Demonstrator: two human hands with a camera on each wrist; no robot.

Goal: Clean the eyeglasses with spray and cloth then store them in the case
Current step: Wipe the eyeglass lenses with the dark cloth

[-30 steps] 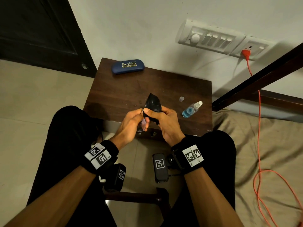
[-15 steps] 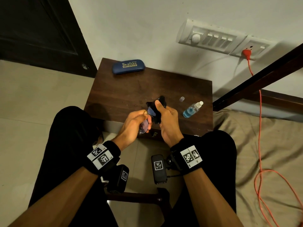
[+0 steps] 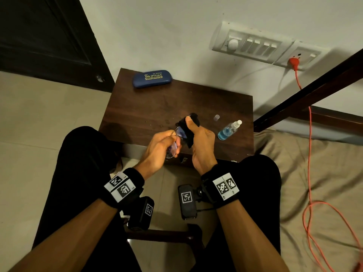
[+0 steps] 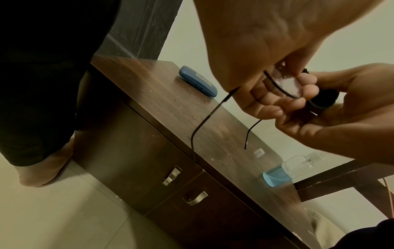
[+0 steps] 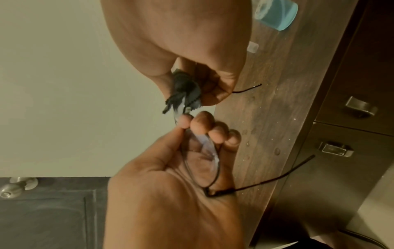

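Now L hand [image 3: 161, 146] pinches eyeglasses [image 5: 202, 151]; R hand [image 3: 202, 142] grips cloth [image 3: 189, 124].

cloth [image 3: 189, 132]: black. glasses [image 5: 202, 156]: thin black frame, clear lenses, faint violet tint. case [image 3: 152, 78] at 11 o'clock on table [image 3: 149, 107]: navy, gold lettering. table: dark brown woodgrain, pale specks. bottle [image 3: 228, 130] at 3 o'clock: clear, blue liquid, white nozzle. cap [image 3: 216, 117]: clear. cord [image 3: 310, 134]: orange, red plug. wristbands [image 3: 125, 188]: black, black-and-white square markers.

Dark wooden cabinet [image 3: 157, 107] (white wall [image 3: 167, 32] behind)
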